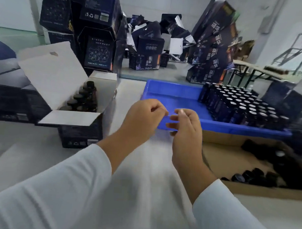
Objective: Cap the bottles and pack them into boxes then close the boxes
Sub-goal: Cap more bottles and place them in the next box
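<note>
Both hands, left hand (143, 119) and right hand (184, 127), hover loosely curled, holding nothing; the upright bottles (244, 106) stand ahead-right in the blue tray (171, 90), nearer the right.

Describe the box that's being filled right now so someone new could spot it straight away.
Start at the blue tray in the middle of the table and look left of it, past the left hand. The open box stands there with white flaps raised and dark capped bottles showing inside. The other dark boxes nearby show no bottles.
</note>
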